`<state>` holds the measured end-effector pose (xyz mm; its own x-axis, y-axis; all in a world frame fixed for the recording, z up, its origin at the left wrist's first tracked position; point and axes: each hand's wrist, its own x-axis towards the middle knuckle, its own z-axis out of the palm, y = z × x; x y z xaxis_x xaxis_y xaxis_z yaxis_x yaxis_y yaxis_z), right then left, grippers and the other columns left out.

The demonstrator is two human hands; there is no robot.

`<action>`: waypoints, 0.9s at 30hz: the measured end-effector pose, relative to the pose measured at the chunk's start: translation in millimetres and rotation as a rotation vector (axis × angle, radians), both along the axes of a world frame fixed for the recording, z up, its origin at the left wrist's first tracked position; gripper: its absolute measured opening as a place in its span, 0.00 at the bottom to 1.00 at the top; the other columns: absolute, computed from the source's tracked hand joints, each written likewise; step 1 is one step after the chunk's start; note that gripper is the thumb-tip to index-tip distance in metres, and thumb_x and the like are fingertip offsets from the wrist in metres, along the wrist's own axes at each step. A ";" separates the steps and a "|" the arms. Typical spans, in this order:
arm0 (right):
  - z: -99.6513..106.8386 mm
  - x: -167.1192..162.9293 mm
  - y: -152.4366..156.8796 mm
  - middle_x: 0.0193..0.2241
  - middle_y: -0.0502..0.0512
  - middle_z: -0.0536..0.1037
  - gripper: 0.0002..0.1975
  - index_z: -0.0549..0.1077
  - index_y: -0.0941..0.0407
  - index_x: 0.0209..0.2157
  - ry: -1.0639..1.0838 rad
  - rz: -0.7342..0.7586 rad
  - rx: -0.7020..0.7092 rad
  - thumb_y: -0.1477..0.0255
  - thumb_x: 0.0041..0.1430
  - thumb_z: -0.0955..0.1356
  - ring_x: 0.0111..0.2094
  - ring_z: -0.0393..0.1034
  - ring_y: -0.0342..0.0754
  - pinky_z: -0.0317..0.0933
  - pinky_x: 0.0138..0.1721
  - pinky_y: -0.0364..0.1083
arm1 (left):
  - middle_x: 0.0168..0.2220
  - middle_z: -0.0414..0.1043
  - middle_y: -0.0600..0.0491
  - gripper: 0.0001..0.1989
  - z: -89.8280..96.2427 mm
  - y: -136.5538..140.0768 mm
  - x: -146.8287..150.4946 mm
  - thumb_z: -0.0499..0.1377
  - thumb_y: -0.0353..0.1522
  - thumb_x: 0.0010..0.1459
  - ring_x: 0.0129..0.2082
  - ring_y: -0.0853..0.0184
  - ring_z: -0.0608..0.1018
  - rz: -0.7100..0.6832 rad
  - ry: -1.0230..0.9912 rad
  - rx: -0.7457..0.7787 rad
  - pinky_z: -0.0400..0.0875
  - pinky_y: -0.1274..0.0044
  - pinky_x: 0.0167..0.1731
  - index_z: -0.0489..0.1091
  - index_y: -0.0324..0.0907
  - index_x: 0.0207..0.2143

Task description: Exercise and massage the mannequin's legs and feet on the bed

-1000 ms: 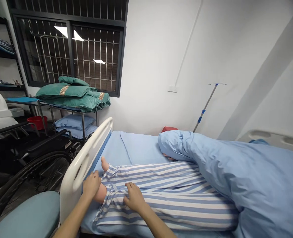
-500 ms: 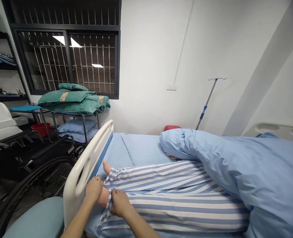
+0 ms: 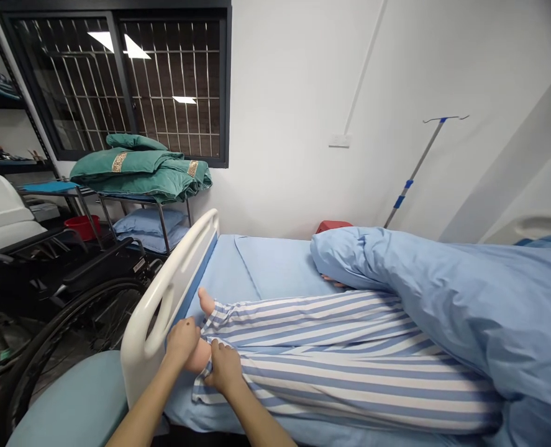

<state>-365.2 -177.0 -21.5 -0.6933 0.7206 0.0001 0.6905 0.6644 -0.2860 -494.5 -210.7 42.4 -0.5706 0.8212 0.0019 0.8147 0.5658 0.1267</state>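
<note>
Someone in blue-and-white striped trousers (image 3: 331,379) lies on the bed, legs stretched toward the footboard. My left hand (image 3: 183,340) is wrapped over the near foot (image 3: 199,356), close to the footboard; much of that foot is hidden under it. Just right of it, my right hand (image 3: 225,367) grips the ankle through the trouser cuff, thumb and fingers around it. The cuff's loose edge hangs below my right hand onto the sheet. The far foot (image 3: 205,302) rests bare on the bed, toes up, touched by neither hand.
The white footboard (image 3: 147,323) stands left of my hands. A blue quilt (image 3: 433,279) covers the upper body. Beyond the footboard are a wheelchair (image 3: 93,292), a teal rounded seat (image 3: 70,403) and a rack with green bedding (image 3: 140,174). An IV pole (image 3: 412,174) stands behind the bed.
The view has tilted down and turned slightly left, so the near mattress edge shows more. Both hands keep their hold on the near foot and ankle; the hanging cuff edge has drawn in a little.
</note>
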 end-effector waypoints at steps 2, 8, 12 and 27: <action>-1.3 -0.5 -0.6 0.37 0.59 0.73 0.31 0.63 0.56 0.42 0.008 0.003 0.005 0.69 0.31 0.73 0.37 0.69 0.58 0.63 0.36 0.52 | 0.37 0.74 0.43 0.15 -1.1 0.6 -0.7 0.44 0.33 0.57 0.38 0.62 0.75 0.006 0.006 -0.006 0.65 0.73 0.38 0.68 0.37 0.37; 10.0 3.2 3.9 0.41 0.62 0.72 0.39 0.62 0.57 0.47 -0.056 0.077 -0.045 0.67 0.29 0.75 0.42 0.67 0.60 0.61 0.41 0.54 | 0.37 0.74 0.42 0.16 -2.0 1.7 -1.8 0.44 0.32 0.57 0.39 0.61 0.75 0.028 -0.014 -0.031 0.65 0.73 0.38 0.69 0.36 0.37; 25.9 13.6 12.2 0.44 0.67 0.71 0.46 0.60 0.59 0.52 -0.062 0.105 0.025 0.64 0.27 0.76 0.45 0.65 0.62 0.58 0.43 0.58 | 0.38 0.74 0.41 0.16 -0.7 1.4 -1.9 0.44 0.32 0.57 0.39 0.60 0.75 0.029 -0.022 -0.033 0.64 0.73 0.38 0.69 0.36 0.38; 9.1 12.9 11.9 0.35 0.64 0.76 0.34 0.66 0.58 0.42 -0.143 0.044 -0.035 0.62 0.29 0.73 0.35 0.72 0.61 0.65 0.34 0.54 | 0.36 0.75 0.42 0.16 -0.1 1.6 -0.7 0.44 0.32 0.56 0.38 0.61 0.76 0.045 -0.042 -0.001 0.65 0.73 0.37 0.70 0.37 0.36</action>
<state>-352.2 -165.1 -12.4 -0.7156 0.6872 -0.1255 0.6961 0.6866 -0.2098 -495.2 -209.0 42.3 -0.6063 0.7949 -0.0239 0.7826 0.6017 0.1600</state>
